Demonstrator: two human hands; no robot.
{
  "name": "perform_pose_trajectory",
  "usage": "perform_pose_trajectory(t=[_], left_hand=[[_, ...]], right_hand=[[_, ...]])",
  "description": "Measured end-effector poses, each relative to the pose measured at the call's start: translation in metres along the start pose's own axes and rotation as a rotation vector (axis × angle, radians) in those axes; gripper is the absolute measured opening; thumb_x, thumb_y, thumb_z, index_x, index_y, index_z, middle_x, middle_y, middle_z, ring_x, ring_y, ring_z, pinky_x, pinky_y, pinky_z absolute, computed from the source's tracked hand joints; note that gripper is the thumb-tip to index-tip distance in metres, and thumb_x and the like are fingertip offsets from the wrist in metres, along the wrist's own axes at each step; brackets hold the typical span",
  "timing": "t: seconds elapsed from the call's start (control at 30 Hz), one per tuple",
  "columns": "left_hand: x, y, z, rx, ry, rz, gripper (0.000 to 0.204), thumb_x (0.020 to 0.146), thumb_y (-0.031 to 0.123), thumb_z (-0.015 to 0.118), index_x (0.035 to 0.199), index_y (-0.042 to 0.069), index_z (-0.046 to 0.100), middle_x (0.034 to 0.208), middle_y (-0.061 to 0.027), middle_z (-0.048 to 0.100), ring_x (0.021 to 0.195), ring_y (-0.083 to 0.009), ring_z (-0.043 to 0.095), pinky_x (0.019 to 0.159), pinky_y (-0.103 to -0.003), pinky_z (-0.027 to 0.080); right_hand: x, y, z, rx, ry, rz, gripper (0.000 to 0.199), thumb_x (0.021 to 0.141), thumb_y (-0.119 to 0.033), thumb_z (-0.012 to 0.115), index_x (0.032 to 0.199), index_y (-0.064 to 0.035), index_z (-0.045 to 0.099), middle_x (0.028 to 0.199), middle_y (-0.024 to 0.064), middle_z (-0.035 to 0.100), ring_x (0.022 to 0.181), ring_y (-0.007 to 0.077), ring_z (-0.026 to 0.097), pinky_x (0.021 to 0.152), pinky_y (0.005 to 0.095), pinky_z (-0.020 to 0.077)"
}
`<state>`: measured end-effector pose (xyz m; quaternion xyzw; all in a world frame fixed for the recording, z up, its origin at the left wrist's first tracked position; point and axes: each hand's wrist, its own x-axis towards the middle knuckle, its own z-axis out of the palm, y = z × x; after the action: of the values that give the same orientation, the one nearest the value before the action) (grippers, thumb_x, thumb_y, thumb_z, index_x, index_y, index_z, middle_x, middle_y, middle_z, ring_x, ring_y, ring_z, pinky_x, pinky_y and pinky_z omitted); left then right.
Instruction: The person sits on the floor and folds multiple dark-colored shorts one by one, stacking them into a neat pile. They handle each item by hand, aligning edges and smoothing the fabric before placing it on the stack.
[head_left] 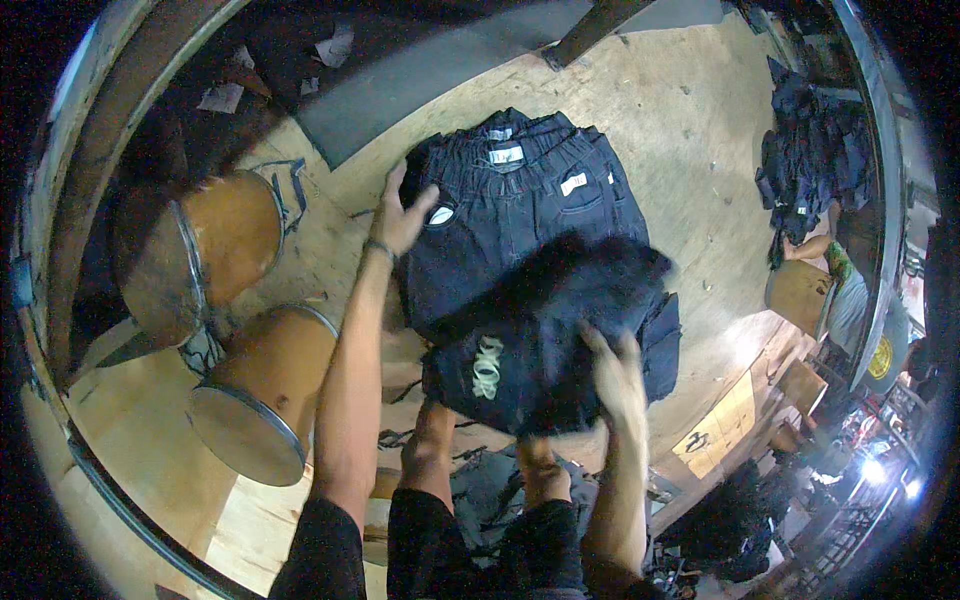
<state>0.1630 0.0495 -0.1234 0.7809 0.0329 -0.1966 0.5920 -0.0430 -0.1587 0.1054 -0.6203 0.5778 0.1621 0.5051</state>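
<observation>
A stack of dark denim trousers (470, 225) with elastic waistbands and small white tags lies in front of me. Over its lower part a dark folded garment leg (545, 370) with a pale printed patch is bunched, its upper edge smeared by motion. My left hand (405, 220) rests at the stack's left edge beside the waistband, thumb spread away from the fingers, which are partly hidden by the cloth edge. On the right side of the bunched leg lies my right hand (620, 380), blurred; whether its fingers pinch the cloth cannot be seen.
Two brown drum-shaped containers (265, 390) lie at the left. A heap of dark garments (815, 150) sits at the far right, near another person's arm (810, 250). A grey sheet (400, 75) covers the far surface. My knees show below the stack.
</observation>
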Motion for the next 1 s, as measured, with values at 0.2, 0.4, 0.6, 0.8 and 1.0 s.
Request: perform_pose_trajectory(t=[0.2,0.4,0.6,0.8,1.0], left_hand=[[-0.008,-0.002,0.006,0.186,0.011,-0.074,0.068,0.089,0.048,0.077,0.13,-0.005,0.065,0.142,-0.0284,0.058,0.135,-0.0421,0.052,0.113,-0.045,0.041],[-0.137,0.081,0.016,0.218,-0.067,0.333,0.028,0.092,0.017,0.075,0.116,0.004,0.077,0.102,-0.0159,0.07,0.093,-0.0327,0.069,0.082,-0.041,0.055],[-0.093,0.028,0.032,-0.018,-0.088,0.252,0.054,0.095,0.031,0.075,0.136,-0.002,0.064,0.128,-0.0213,0.07,0.126,-0.0357,0.062,0.112,-0.041,0.045],[0.019,0.021,0.02,0.338,-0.08,-0.127,0.058,0.09,0.046,0.075,0.128,0.003,0.071,0.109,-0.0184,0.075,0.099,-0.0293,0.068,0.09,-0.039,0.052],[-0.095,0.07,0.032,0.16,-0.732,0.292,0.026,0.089,0.027,0.08,0.102,0.005,0.08,0.113,-0.0153,0.074,0.105,-0.028,0.067,0.1,-0.041,0.05]], right_hand=[[-0.128,0.0,-0.088,-0.039,0.148,0.209,0.073,0.101,-0.049,0.061,0.154,-0.0006,0.045,0.153,0.0202,0.052,0.142,0.0316,0.046,0.12,0.0415,0.0317],[0.043,-0.048,0.027,0.164,-0.195,-0.02,0.106,0.1,-0.077,0.034,0.16,0.0088,0.02,0.17,0.0214,0.022,0.157,0.0303,0.023,0.127,0.0366,0.0175],[0.165,-0.006,0.092,0.115,-0.06,-0.358,0.06,0.098,-0.023,0.071,0.146,0.0038,0.048,0.133,0.0153,0.064,0.12,0.0259,0.059,0.106,0.036,0.0448],[0.154,-0.005,0.093,0.241,-0.034,-0.24,0.088,0.092,-0.033,0.079,0.156,0.007,0.033,0.146,0.0237,0.056,0.136,0.0322,0.053,0.116,0.0396,0.0396],[0.165,0.004,0.097,-0.124,0.01,-0.385,0.056,0.093,-0.014,0.076,0.14,0.0043,0.054,0.127,0.018,0.068,0.113,0.0271,0.065,0.1,0.0393,0.0526]])
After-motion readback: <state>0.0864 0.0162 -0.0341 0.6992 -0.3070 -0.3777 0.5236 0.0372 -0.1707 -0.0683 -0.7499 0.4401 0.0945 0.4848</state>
